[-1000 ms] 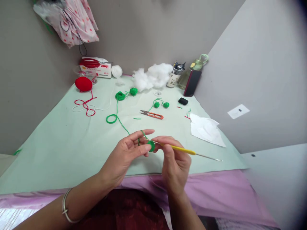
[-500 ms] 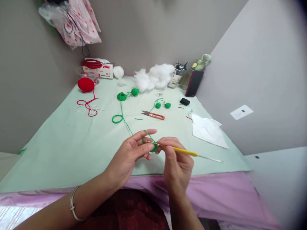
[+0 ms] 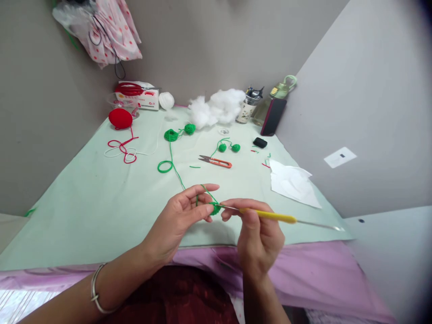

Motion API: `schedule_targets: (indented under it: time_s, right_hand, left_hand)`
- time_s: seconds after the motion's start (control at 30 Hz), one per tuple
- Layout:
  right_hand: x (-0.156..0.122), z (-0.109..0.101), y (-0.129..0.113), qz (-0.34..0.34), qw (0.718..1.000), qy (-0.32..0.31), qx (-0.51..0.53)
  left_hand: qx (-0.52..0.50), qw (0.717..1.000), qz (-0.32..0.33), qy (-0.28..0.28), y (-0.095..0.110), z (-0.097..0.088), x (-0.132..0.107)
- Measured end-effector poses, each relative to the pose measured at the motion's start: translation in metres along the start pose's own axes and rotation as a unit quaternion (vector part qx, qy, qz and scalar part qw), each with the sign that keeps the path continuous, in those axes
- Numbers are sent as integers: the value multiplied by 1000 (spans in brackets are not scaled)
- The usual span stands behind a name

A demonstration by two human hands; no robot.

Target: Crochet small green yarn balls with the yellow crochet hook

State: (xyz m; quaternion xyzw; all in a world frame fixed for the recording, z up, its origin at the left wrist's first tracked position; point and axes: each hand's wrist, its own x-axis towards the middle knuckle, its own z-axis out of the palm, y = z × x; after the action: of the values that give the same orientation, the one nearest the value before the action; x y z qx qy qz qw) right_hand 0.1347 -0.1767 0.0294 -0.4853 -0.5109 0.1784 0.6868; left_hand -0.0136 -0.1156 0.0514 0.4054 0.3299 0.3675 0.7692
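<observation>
My left hand (image 3: pixel 184 216) pinches a small green crochet piece (image 3: pixel 215 208) between thumb and fingers, with green yarn looped over its raised forefinger. The green yarn strand (image 3: pixel 175 171) runs from there back across the table to a small green yarn ball (image 3: pixel 170 135). My right hand (image 3: pixel 258 231) grips a yellow-handled crochet hook (image 3: pixel 273 217) like a pencil. Its metal tip is in the green piece, and its other end points right. Both hands are above the near edge of the pale green table cover (image 3: pixel 84 202).
Orange thread snips (image 3: pixel 216 161) lie mid-table, near small green crocheted balls (image 3: pixel 228 147). Farther back: a red yarn ball (image 3: pixel 120 118), loose red and white yarn (image 3: pixel 123 150), white stuffing (image 3: pixel 218 108), a pen cup (image 3: pixel 248 108), a bottle (image 3: pixel 275 96). White paper (image 3: pixel 292 182) at right. Walls close in on both sides.
My right hand has drawn the hook out to the right, away from the left hand, so more of the metal shaft shows. The left hand keeps its hold on the green piece.
</observation>
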Motion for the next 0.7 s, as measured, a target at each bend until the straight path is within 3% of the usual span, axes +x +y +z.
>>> schedule_targets:
  time_s: [0.1,0.2,0.47,0.6,0.7]
  right_hand:
    - [-6,-1,0,-83,993,-22,-80]
    - [-9,-1,5,-143,985,-41,-86]
    - [-4,1,5,-151,984,-40,-88]
    - [-4,3,8,-219,961,-57,-160]
    - [-7,5,14,-267,931,-36,-245]
  left_hand:
    - [41,998,42,15,-3,-1,-1]
    - [76,995,66,28,-4,-1,-1]
    - [60,997,47,22,-1,-3,1]
    - [77,994,66,27,-3,0,-1]
    - [-5,1000,14,7,-3,0,1]
